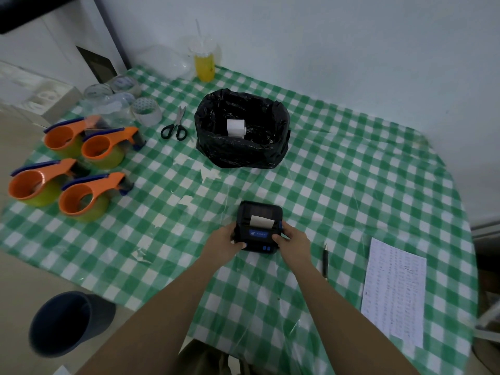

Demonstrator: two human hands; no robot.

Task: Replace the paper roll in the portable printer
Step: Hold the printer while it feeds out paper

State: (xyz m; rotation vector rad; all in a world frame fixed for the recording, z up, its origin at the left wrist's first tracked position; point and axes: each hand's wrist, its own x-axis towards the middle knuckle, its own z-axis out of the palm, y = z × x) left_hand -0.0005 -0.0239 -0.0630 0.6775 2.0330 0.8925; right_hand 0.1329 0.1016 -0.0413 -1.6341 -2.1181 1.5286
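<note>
A small black portable printer [259, 226] with a blue label and blue buttons lies on the green checked tablecloth [351, 185]. A short strip of white paper [261, 221] sticks out of its slot. My left hand [226, 239] grips the printer's left side, thumb on its front corner. My right hand [292, 239] holds the right side, thumb on top. A white paper roll [236, 128] lies inside a bin lined with a black bag [240, 150] farther back on the table.
Several orange tape dispensers [89, 196] stand at the left, with clear tape rolls [146, 110] and scissors [175, 125] behind them. A yellow drink cup [204, 66] is at the back. A pen [325, 259] and a printed sheet [393, 290] lie right. A dark bucket [65, 323] sits on the floor.
</note>
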